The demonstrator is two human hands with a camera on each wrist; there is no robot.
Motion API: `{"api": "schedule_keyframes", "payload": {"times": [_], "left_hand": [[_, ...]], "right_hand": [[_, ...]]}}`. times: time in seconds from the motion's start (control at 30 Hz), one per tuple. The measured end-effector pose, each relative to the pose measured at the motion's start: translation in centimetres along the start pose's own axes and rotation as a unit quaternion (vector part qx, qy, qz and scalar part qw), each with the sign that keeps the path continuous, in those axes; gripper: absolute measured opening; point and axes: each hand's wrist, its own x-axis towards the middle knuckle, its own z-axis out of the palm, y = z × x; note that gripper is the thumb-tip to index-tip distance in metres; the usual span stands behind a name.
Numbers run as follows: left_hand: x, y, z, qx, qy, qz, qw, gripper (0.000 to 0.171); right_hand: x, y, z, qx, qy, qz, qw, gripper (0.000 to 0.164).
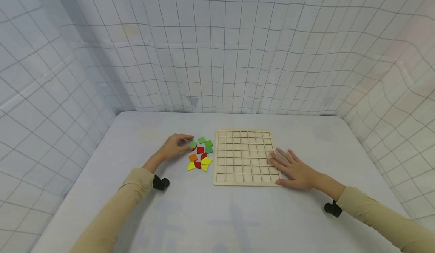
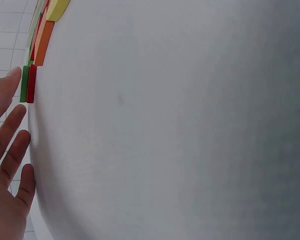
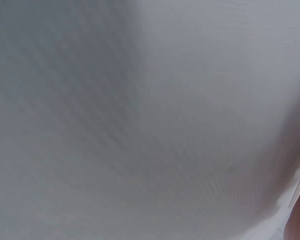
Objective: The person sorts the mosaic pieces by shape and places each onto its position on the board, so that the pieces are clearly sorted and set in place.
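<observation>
At the left of the head view my left hand [image 1: 173, 146] is beside a cluster of small coloured tiles. Its thumb and forefinger straddle a light green tile [image 1: 193, 144] that lies on a red tile [image 1: 194, 148]. In the left wrist view the thumb [image 2: 7, 87] and forefinger [image 2: 10, 131] stand at opposite ends of this green tile [image 2: 24, 84], the other fingers spread. A wooden grid board [image 1: 244, 183] lies flat to the right of the tiles. My right hand [image 1: 297, 173] rests with spread fingers on the board's right edge.
Nearby lie another red tile [image 1: 200, 150], an orange tile [image 1: 193, 157], a dark green tile [image 1: 209, 150] and several yellow and red curved pieces, including a yellow one [image 1: 191, 166]. White cloth with a dark grid [image 1: 238, 64] hangs behind and at both sides of the table [image 1: 210, 215].
</observation>
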Motion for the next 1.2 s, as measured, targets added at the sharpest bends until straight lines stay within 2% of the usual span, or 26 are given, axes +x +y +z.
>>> {"api": "schedule_keyframes", "payload": {"times": [0.13,0.4,0.63,0.97,1.2], "left_hand": [[0.34,-0.04,0.28,0.006,-0.006,-0.004,1.0,0.045],[0.53,0.23,0.17,-0.005,-0.015,-0.035,0.9993,0.045],[0.57,0.39,0.05,-0.003,-0.018,-0.031,0.9993,0.043],[1.0,-0.08,0.28,0.0,-0.021,-0.043,0.9989,0.041],[0.8,0.21,0.14,0.013,-0.008,-0.046,0.9988,0.04]], "right_hand": [[-0.09,0.13,-0.01,-0.002,-0.004,0.004,1.0,0.076],[0.22,0.61,0.2,-0.001,0.001,0.008,1.0,0.077],[0.32,0.61,0.12,0.0,-0.025,0.022,0.999,0.078],[0.24,0.51,0.03,-0.002,-0.012,0.011,1.0,0.076],[0.45,0.59,0.29,-0.005,-0.031,0.022,0.999,0.076]]}}
